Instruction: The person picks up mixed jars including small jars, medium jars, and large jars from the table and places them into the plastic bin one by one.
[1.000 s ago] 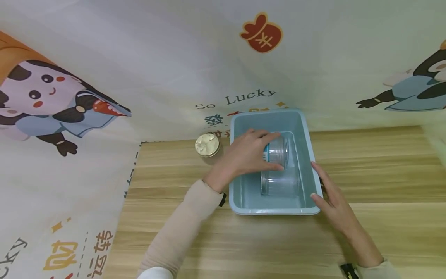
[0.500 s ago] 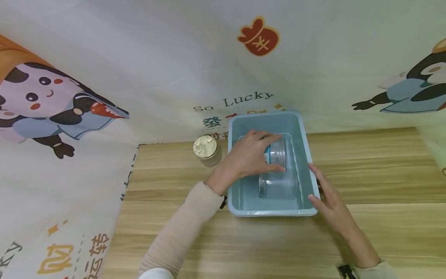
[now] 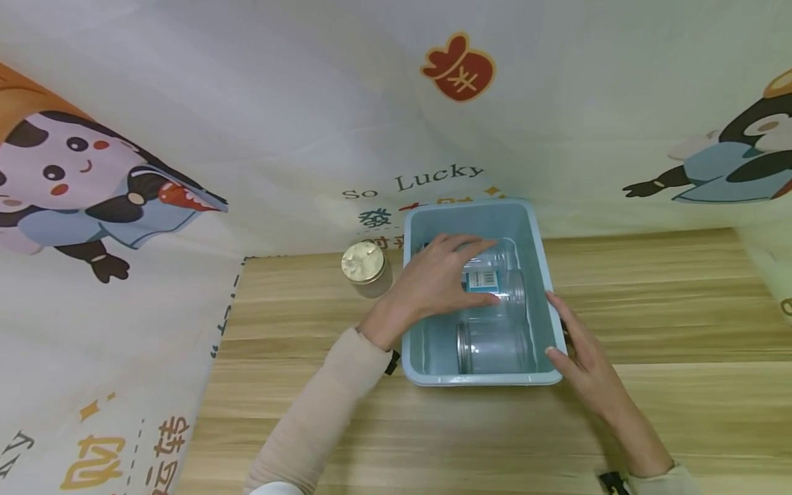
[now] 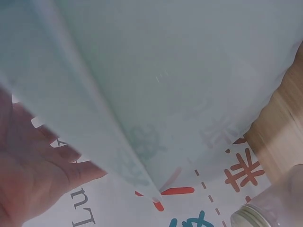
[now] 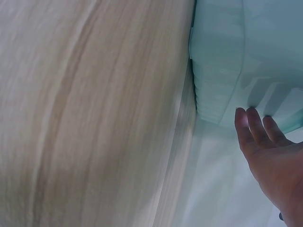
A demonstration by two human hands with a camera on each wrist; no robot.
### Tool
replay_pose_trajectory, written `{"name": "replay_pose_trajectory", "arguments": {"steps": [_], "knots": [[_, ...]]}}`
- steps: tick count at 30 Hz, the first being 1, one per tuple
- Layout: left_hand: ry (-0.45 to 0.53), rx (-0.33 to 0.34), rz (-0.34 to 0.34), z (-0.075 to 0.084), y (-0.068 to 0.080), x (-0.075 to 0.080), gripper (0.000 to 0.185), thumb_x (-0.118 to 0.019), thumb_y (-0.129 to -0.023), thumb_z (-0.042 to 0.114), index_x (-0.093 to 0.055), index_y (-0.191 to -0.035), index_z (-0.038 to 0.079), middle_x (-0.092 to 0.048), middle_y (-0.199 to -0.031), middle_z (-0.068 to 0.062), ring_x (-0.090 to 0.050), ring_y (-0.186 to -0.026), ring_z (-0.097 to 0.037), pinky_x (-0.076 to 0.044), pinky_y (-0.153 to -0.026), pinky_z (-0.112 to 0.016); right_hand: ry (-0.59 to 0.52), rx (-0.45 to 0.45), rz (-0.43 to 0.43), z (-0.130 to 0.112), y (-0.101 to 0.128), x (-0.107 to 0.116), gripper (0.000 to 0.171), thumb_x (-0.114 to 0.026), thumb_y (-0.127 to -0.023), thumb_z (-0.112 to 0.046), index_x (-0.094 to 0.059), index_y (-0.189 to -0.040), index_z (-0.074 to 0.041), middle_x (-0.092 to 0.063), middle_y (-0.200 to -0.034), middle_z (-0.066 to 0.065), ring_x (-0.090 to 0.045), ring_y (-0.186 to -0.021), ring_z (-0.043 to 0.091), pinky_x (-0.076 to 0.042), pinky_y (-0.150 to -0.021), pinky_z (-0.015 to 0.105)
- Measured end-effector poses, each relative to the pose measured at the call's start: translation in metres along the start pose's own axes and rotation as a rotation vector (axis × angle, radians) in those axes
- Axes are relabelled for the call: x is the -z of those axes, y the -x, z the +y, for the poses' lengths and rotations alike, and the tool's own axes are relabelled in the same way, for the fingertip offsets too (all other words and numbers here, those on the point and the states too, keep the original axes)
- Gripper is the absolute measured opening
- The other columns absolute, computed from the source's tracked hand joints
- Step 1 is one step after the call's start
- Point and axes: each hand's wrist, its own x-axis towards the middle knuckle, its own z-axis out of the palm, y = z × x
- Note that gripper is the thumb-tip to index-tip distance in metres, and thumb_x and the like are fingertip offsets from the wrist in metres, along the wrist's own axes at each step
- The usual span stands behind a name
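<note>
A cartoon cow, cropped by the left edge, decorates a printed cloth backdrop above a wood-grain table. A gold-lidded jar stands near a blue plastic bin, its body partly masked by the lid. The left hand reaches in, thumb and fingers spread over clear jars lying on their sides. It hides the ends of the far jar and the middle jar, whose barcode label shows in part; the near jar lies beside them in fuller view. At the bin's right side, the right hand grips the rim, thumb on top, other fingers against the outer wall, as the right wrist view shows. A second cartoon figure is cut off at far right.
</note>
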Motion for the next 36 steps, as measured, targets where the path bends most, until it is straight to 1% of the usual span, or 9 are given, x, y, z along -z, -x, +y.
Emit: {"name": "replay_pose_trajectory", "arguments": {"steps": [3, 9, 13, 15, 20, 25, 31, 36], "knots": [[0.009, 0.005, 0.004, 0.0, 0.0, 0.001, 0.088, -0.07, -0.076, 0.071, -0.045, -0.15, 0.029, -0.046, -0.15, 0.002, -0.042, -0.136, -0.028, -0.039, -0.109, -0.045, 0.014, 0.02, 0.005, 0.001, 0.0, 0.0, 0.079, -0.055, -0.089, 0.008, -0.024, -0.159, -0.015, -0.028, -0.16, 0.013, -0.038, -0.135, 0.004, -0.035, -0.101, 0.011], [0.02, 0.002, 0.027, -0.002, 0.0, 0.001, 0.086, -0.072, -0.077, 0.068, -0.046, -0.149, 0.028, -0.047, -0.149, 0.002, -0.043, -0.136, -0.026, -0.039, -0.108, -0.043, 0.023, 0.04, 0.013, 0.001, 0.0, 0.001, 0.079, -0.056, -0.089, 0.008, -0.025, -0.158, -0.013, -0.029, -0.16, 0.012, -0.037, -0.137, 0.004, -0.034, -0.102, 0.011], [0.016, -0.004, 0.036, -0.005, 0.002, 0.001, 0.085, -0.071, -0.078, 0.067, -0.046, -0.149, 0.028, -0.047, -0.149, 0.003, -0.043, -0.136, -0.025, -0.038, -0.109, -0.042, 0.022, 0.04, 0.014, 0.001, 0.0, 0.0, 0.079, -0.056, -0.088, 0.008, -0.025, -0.158, -0.013, -0.029, -0.16, 0.011, -0.037, -0.137, 0.005, -0.034, -0.103, 0.011], [0.017, -0.009, 0.042, -0.007, 0.003, 0.001, 0.084, -0.071, -0.078, 0.067, -0.046, -0.149, 0.028, -0.048, -0.149, 0.003, -0.043, -0.136, -0.024, -0.035, -0.111, -0.042, 0.024, 0.038, 0.016, 0.002, 0.001, 0.0, 0.079, -0.056, -0.089, 0.007, -0.025, -0.158, -0.013, -0.029, -0.161, 0.011, -0.035, -0.139, 0.005, -0.033, -0.103, 0.012], [0.007, -0.017, 0.082, -0.013, 0.006, 0.003, 0.075, -0.071, -0.081, 0.063, -0.051, -0.145, 0.03, -0.052, -0.144, 0.003, -0.044, -0.135, -0.023, -0.03, -0.114, -0.044, 0.022, 0.039, 0.02, 0.002, 0.001, -0.001, 0.078, -0.055, -0.089, 0.006, -0.025, -0.158, -0.013, -0.028, -0.161, 0.01, -0.032, -0.141, 0.007, -0.031, -0.105, 0.012], [0.021, -0.062, 0.137, -0.018, 0.007, 0.004, 0.069, -0.071, -0.083, 0.06, -0.056, -0.141, 0.025, -0.056, -0.139, 0.0, -0.045, -0.133, -0.025, -0.03, -0.113, -0.046, 0.019, 0.036, 0.025, 0.002, 0.001, -0.002, 0.078, -0.055, -0.089, 0.006, -0.025, -0.158, -0.014, -0.028, -0.161, 0.01, -0.031, -0.143, 0.008, -0.03, -0.106, 0.013], [0.051, -0.085, 0.179, -0.023, 0.01, 0.005, 0.065, -0.074, -0.083, 0.055, -0.058, -0.139, 0.026, -0.055, -0.141, 0.002, -0.043, -0.134, -0.025, -0.03, -0.113, -0.05, 0.013, 0.029, 0.024, 0.003, 0.002, -0.002, 0.077, -0.054, -0.09, 0.006, -0.025, -0.158, -0.014, -0.027, -0.162, 0.009, -0.029, -0.144, 0.009, -0.029, -0.107, 0.013], [0.084, -0.095, 0.207, -0.028, 0.013, 0.005, 0.061, -0.074, -0.084, 0.051, -0.06, -0.137, 0.024, -0.054, -0.142, 0.002, -0.043, -0.135, -0.024, -0.031, -0.112, -0.049, 0.011, 0.024, 0.025, 0.003, 0.002, -0.002, 0.076, -0.053, -0.091, 0.006, -0.024, -0.159, -0.014, -0.026, -0.162, 0.008, -0.029, -0.144, 0.009, -0.029, -0.107, 0.013]]}}
